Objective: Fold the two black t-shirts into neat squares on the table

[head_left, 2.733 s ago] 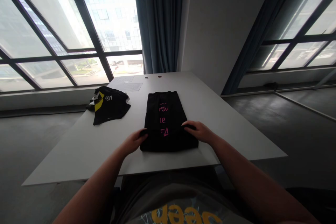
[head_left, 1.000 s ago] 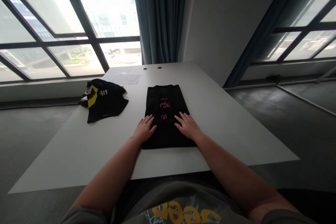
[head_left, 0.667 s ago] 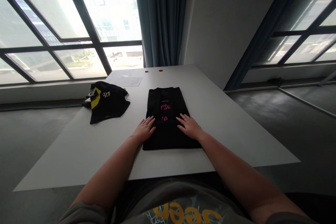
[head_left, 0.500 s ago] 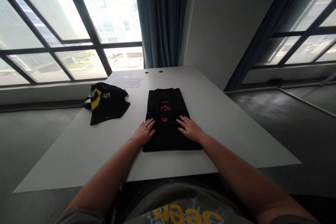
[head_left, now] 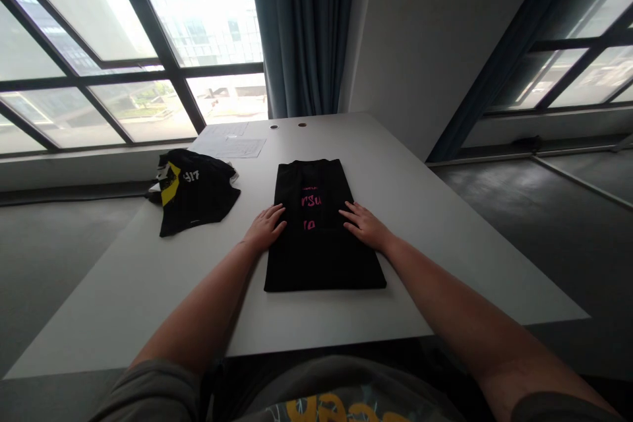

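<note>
A black folded T-shirt (head_left: 324, 260) lies flat in front of me, with pink lettering on its upper half. My left hand (head_left: 264, 227) rests on its left edge, fingers stretched out. On the opposite edge lies my right hand (head_left: 366, 227), its fingers spread over the cloth. Neither hand grips anything. To the left is a second black garment (head_left: 202, 191), crumpled, with a yellow patch and white lettering.
The white table (head_left: 420, 290) spans the view beneath the garments. Paper sheets (head_left: 242, 148) lie near its far left edge, beside two round holes. Behind stand a blue curtain (head_left: 304, 33), a wall and large windows.
Both my hands have slid slightly up and outward along the folded T-shirt's edges. The view has shifted a little; the crumpled garment lies as before.
</note>
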A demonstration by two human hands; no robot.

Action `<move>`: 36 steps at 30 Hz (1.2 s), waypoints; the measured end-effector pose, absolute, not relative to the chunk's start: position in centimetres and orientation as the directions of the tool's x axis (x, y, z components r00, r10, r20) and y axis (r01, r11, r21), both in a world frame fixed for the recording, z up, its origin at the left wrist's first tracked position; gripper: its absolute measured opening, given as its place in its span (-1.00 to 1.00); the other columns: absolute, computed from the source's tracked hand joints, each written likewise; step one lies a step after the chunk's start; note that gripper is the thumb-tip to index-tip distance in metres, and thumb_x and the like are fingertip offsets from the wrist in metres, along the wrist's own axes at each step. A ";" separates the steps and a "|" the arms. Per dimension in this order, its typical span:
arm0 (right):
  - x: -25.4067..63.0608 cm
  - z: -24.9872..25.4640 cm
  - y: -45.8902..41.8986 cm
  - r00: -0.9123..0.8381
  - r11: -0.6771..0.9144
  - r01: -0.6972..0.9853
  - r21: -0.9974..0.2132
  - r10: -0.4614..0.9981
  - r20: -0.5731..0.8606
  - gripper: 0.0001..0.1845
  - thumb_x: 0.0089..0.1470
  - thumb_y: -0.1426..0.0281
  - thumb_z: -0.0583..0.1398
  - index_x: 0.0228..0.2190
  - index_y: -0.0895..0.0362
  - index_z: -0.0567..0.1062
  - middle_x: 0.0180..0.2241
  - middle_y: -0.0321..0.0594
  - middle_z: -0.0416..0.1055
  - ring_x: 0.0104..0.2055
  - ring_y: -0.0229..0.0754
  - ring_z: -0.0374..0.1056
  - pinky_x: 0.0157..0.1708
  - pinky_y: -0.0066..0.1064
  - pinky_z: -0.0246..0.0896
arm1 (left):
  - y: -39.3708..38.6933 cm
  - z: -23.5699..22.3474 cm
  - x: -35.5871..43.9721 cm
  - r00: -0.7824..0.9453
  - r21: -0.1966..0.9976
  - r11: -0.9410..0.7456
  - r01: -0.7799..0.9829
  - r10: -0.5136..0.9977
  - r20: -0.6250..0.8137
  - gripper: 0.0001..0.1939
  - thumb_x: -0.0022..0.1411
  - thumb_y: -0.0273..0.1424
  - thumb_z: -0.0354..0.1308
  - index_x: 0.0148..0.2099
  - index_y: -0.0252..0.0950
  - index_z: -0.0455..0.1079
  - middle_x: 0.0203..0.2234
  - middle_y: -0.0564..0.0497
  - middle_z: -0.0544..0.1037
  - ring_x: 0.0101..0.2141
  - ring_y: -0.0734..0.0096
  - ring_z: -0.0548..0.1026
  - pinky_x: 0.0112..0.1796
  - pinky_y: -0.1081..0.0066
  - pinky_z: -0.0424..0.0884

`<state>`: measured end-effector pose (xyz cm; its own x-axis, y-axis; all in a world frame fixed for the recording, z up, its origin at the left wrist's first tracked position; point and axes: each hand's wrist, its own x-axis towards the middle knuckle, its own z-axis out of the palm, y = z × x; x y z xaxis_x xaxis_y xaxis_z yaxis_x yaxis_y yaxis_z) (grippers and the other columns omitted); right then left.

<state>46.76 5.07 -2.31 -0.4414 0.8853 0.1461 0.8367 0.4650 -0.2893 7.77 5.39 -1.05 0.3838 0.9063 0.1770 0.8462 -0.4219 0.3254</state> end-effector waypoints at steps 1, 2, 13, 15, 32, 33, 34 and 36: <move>47.1 -2.3 6.1 -0.413 0.439 0.853 -0.282 0.898 0.152 -0.38 0.40 0.06 0.01 0.35 0.00 0.34 0.49 -0.13 -0.02 0.51 0.12 -0.10 0.43 0.05 -0.08 | 6.5 -1.1 7.7 0.372 0.330 -0.421 0.845 0.906 0.202 -0.42 0.48 -0.12 -0.05 0.44 -0.16 0.22 0.46 -0.04 0.17 0.40 0.12 0.19 0.39 0.05 0.10; 47.4 -2.4 7.1 -0.387 0.415 0.868 -0.272 0.909 0.155 -0.39 0.41 0.07 0.00 0.36 0.00 0.33 0.48 -0.12 -0.01 0.50 0.12 -0.07 0.43 0.05 -0.08 | 7.5 -1.1 7.7 0.360 0.334 -0.416 0.846 0.907 0.218 -0.42 0.47 -0.12 -0.03 0.44 -0.15 0.23 0.46 -0.04 0.17 0.39 0.11 0.22 0.38 0.06 0.13; 46.7 -2.6 18.5 -0.320 0.337 0.927 -0.164 0.940 0.121 -0.37 0.44 0.09 -0.06 0.41 0.01 0.24 0.42 -0.02 0.15 0.48 0.11 0.02 0.41 0.05 -0.08 | 19.7 -1.0 8.6 0.302 0.325 -0.334 0.885 0.942 0.144 -0.47 0.48 -0.06 -0.04 0.39 0.00 0.32 0.44 0.07 0.22 0.37 0.13 0.25 0.40 0.01 0.04; 46.6 -2.6 20.6 -0.290 0.309 0.934 -0.180 0.949 0.121 -0.37 0.44 0.09 -0.07 0.41 0.01 0.23 0.41 -0.03 0.17 0.47 0.12 0.03 0.41 0.06 -0.08 | 21.8 -1.1 8.8 0.269 0.328 -0.303 0.895 0.952 0.145 -0.47 0.46 -0.07 -0.01 0.38 0.00 0.33 0.43 0.07 0.23 0.37 0.13 0.25 0.40 0.01 0.04; 47.0 -2.4 30.1 -0.242 0.292 0.889 -0.352 0.954 0.179 -0.41 0.38 0.14 0.08 0.30 0.11 0.42 0.28 -0.13 0.40 0.48 0.15 -0.02 0.43 0.00 -0.07 | 30.4 -1.1 9.3 0.200 0.306 -0.242 0.921 0.966 0.162 -0.49 0.43 -0.17 0.03 0.36 -0.03 0.37 0.38 0.06 0.33 0.39 0.12 0.22 0.37 -0.03 0.09; 47.0 -2.3 30.1 -0.241 0.292 0.887 -0.358 0.953 0.181 -0.42 0.37 0.16 0.09 0.29 0.12 0.44 0.27 -0.12 0.41 0.48 0.14 -0.02 0.43 -0.01 -0.06 | 30.4 -1.1 9.3 0.203 0.305 -0.248 0.919 0.964 0.171 -0.50 0.43 -0.18 0.04 0.36 -0.05 0.38 0.37 0.05 0.35 0.38 0.15 0.25 0.36 0.01 0.12; 47.0 -2.3 30.1 -0.243 0.297 0.881 -0.367 0.952 0.187 -0.43 0.36 0.18 0.10 0.28 0.12 0.45 0.27 -0.11 0.41 0.49 0.13 -0.02 0.43 -0.03 -0.04 | 30.4 -1.1 9.3 0.206 0.305 -0.254 0.918 0.961 0.182 -0.50 0.43 -0.19 0.04 0.35 -0.07 0.39 0.35 0.05 0.37 0.36 0.17 0.28 0.36 0.04 0.14; 47.0 -2.2 29.9 -0.237 0.306 0.868 -0.392 0.948 0.214 -0.45 0.35 0.21 0.10 0.28 0.12 0.45 0.27 -0.11 0.41 0.48 0.08 0.00 0.42 -0.06 0.00 | 30.2 -1.1 9.3 0.214 0.297 -0.268 0.916 0.956 0.201 -0.51 0.43 -0.21 0.03 0.33 -0.10 0.41 0.33 0.03 0.41 0.33 0.21 0.33 0.34 0.10 0.20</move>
<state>47.04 29.87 -2.17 -0.2372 0.9477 0.2137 0.8678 0.3056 -0.3919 9.35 30.24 -1.05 0.2144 0.9558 0.2014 0.9164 -0.2682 0.2973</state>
